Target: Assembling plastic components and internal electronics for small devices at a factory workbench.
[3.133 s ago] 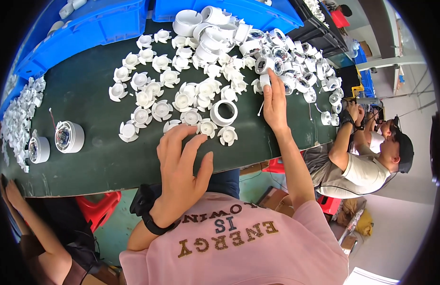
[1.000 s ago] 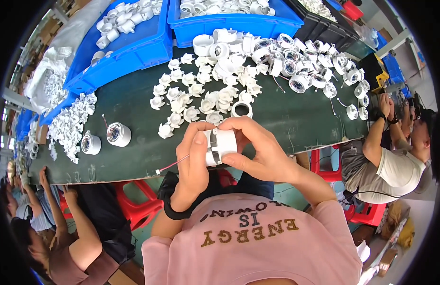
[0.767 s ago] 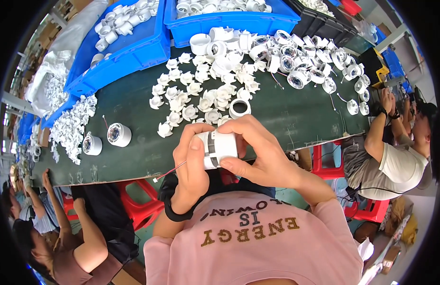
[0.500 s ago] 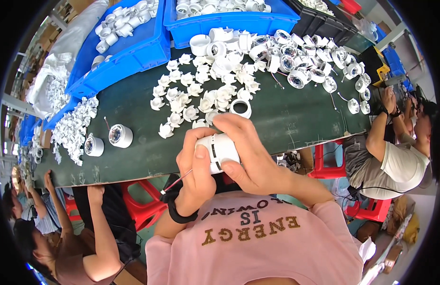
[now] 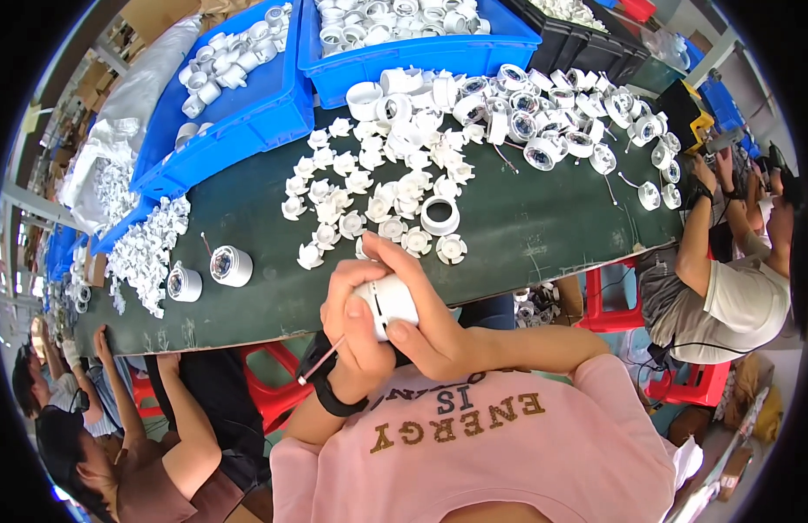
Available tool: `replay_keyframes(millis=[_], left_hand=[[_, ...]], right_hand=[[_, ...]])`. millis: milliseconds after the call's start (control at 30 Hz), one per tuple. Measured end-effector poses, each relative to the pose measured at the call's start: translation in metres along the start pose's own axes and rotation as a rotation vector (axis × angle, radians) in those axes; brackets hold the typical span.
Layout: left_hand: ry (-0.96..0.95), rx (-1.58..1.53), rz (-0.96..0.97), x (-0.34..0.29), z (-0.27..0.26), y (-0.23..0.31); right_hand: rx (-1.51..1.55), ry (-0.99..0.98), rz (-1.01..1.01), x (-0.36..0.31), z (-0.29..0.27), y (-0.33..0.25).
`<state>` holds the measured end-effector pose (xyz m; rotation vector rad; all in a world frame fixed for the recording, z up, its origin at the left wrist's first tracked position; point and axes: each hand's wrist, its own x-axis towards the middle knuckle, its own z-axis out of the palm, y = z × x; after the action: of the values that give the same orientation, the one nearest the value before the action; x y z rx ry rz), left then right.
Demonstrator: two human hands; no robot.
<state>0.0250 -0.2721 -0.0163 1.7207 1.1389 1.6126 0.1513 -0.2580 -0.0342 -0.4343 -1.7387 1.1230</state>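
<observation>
Both hands hold a white cylindrical housing (image 5: 395,301) close to my chest, just off the table's near edge. My left hand (image 5: 351,327) is closed round its left side, thumb laid along it. My right hand (image 5: 430,322) wraps the right side, fingers over the far end and thumb pressing low. Dark slits show on the housing between the thumbs. A thin reddish wire with a small pale connector (image 5: 303,380) sticks out below my left hand. The palms hide the housing's ends. Beyond my hands lie a loose white ring (image 5: 439,214) and several white finned parts (image 5: 378,207).
On the green table (image 5: 273,296), two finished-looking lens units (image 5: 231,265) stand at the left beside a heap of small white pieces (image 5: 149,253). Lens modules with wires (image 5: 543,152) pile up at right. Blue bins (image 5: 421,70) line the back. Co-workers sit on both sides.
My hands and the housing have come slightly nearer my body, and the housing has tilted a little. The table appears shifted slightly as the view moved. Both hands keep their grip.
</observation>
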Motion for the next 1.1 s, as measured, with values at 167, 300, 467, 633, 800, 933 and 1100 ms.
replay_keyframes(millis=[167,300,467,633,800,933,1100], left_hand=[[0.052,0.077,-0.111,0.014,0.011,-0.013],[0.019,0.08,-0.157,0.048,0.018,-0.045],[-0.324,-0.367,-0.575,0.068,0.036,-0.038],[-0.395,-0.129,-0.525,0.128,0.042,-0.068],[0.041,0.572,-0.184,0.197,0.005,-0.256],[-0.09,0.332,-0.25,0.209,0.034,-0.259],[-0.142,0.494,-0.224,0.215,0.039,-0.237]], right_hand=[[-0.01,0.068,0.04,0.011,-0.005,0.016],[-0.453,0.079,0.027,0.033,-0.037,0.02],[-0.465,0.23,0.245,0.025,-0.07,0.007],[0.669,0.608,0.501,0.016,-0.117,0.033],[1.141,0.54,0.578,0.014,-0.137,0.033],[1.222,0.586,0.607,0.006,-0.142,0.033],[0.99,0.634,0.688,0.006,-0.138,0.038]])
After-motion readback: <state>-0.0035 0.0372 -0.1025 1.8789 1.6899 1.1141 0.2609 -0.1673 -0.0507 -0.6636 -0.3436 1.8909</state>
